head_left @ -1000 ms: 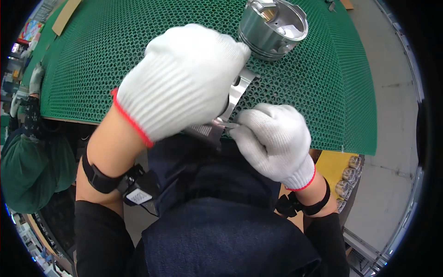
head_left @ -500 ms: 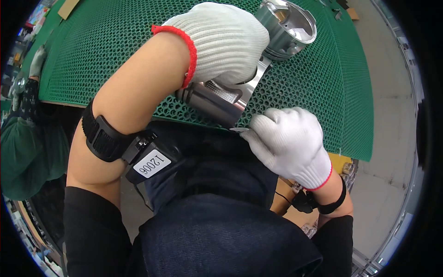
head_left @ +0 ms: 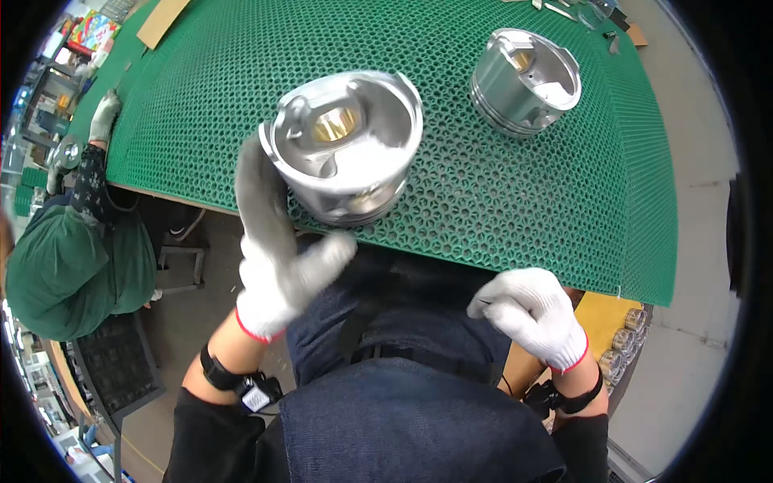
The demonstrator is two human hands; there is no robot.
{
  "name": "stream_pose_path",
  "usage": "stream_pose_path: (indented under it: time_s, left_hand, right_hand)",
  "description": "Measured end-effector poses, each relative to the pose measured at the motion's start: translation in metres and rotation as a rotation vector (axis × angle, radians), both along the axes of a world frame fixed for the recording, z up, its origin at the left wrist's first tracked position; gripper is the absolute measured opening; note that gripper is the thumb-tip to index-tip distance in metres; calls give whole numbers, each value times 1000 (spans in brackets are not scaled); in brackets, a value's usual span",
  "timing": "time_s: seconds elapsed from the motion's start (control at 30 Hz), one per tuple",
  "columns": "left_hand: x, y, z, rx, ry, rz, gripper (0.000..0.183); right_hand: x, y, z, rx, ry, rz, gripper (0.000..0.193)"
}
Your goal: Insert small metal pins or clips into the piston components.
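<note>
Near piston point(head_left: 354, 161): at the counter's point(head_left: 451, 213) near edge, axis roughly upright, open end up, just right of the left hand point(head_left: 278, 262), the closer one; its fingers are open alongside the wall. Right hand point(head_left: 535, 314): fingers curled closed (contents, if any, cannot tell). Surface: green, honeycombed; second piston point(head_left: 523, 92) beyond, rightward. Co-worker point(head_left: 68, 270) leftward.

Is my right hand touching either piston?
No, your right hand is by the green mat, apart from the left piston and the right piston.
</note>
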State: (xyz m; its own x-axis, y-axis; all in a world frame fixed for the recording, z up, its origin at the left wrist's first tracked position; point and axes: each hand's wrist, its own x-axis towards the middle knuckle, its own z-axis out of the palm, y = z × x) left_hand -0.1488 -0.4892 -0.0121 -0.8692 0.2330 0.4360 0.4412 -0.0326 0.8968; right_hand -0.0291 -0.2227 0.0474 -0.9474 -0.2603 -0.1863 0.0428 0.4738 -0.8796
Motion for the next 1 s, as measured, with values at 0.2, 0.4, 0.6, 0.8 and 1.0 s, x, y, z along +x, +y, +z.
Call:
stream_pose_path:
  time_s: [0.2, 0.4, 0.6, 0.8, 1.0]
  left_hand:
    - [-23, -14, 16, -68, -347, 20, 78]
    - [-98, 16, 31, -532, 90, -94, 58]
    - [-38, 76, 89, -846, 865, -222, 42]
    - [-10, 86, 83, -962, 873, -77, 44]
    - [-14, 91, 96, -1038, 791, -170, 44]
  right_hand:
    - [6, 8, -2, -258, -290, -62, 27]
    - [14, 5, -7, -394, -310, -229, 30]
    - [0, 16, 1, -404, -213, -463, 28]
    - [-32, -1, 9, -274, -20, -392, 28]
    - [-30, -14, -2, -51, 413, -315, 17]
